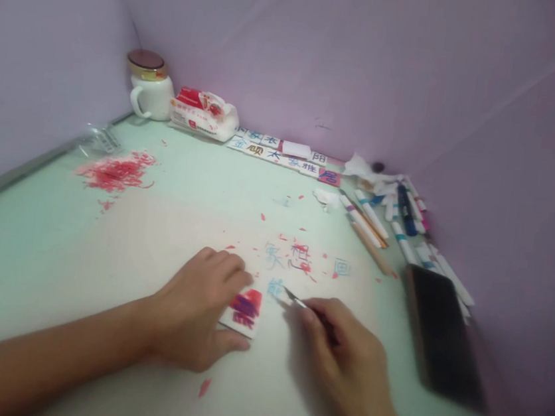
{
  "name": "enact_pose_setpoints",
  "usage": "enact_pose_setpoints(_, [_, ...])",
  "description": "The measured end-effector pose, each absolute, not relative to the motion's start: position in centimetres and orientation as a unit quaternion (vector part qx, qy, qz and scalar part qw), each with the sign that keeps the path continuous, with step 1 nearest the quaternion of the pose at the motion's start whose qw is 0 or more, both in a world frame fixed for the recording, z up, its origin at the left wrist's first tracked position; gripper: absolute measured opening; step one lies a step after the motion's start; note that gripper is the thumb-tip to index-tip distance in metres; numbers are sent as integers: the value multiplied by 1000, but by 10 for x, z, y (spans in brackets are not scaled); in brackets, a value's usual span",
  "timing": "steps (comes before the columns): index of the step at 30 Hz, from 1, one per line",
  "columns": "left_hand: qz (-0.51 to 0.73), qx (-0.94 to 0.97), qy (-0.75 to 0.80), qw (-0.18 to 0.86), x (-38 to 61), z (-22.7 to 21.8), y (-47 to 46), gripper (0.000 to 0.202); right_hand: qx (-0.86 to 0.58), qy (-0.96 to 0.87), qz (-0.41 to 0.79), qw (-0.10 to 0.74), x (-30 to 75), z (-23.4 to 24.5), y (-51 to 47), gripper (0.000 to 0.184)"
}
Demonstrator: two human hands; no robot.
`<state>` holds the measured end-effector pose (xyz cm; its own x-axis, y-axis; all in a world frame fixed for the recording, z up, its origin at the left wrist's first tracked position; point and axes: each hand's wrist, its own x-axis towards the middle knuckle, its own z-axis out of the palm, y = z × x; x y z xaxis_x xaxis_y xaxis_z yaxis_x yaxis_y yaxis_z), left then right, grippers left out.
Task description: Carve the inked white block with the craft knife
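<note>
Between the thumb and fingers of my left hand (205, 313) is a small flat white tile (247, 311), held against the table. Red and purple colour covers part of its top, and its left edge is hidden by the hand. My right hand (341, 349) grips a craft knife (301, 301) like a pen. Its pointed blade is directed left, a short way right of the tile and apart from it. Blue and dark handwritten characters (276, 288) mark the table around the blade tip, with red shavings (304, 264) scattered over them.
A pile of red shavings (116, 173) lies at the left. Along the back stand a lidded white mug (157, 97), a wipes packet (202, 116) and rows of character tiles (283, 158). Several markers (371, 215), a pencil (373, 249) and a dark phone (443, 334) lie at the right.
</note>
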<state>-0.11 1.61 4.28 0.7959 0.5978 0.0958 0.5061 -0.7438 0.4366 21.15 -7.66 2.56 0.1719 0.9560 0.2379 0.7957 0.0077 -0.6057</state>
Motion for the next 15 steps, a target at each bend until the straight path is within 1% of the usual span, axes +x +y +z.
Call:
enact_pose_setpoints(3, [121,923,296,213,0,39,13,42,-679,-656,96,315,207,27,-78,20])
enact_pose_setpoints(7, [188,907,292,237,2,29,9,41,-659,-688,-32,304,199,28,-77,20])
enact_pose_setpoints(10, [198,890,308,273,2,25,5,42,-640,-709,-104,278,196,29,-75,19])
enact_pose_setpoints(12, [202,876,343,273,1,24,3,46,-633,-718,-123,260,196,29,-75,19])
enact_pose_setpoints(15, [200,869,377,249,-1,24,2,46,-638,-709,-129,271,195,27,-75,24])
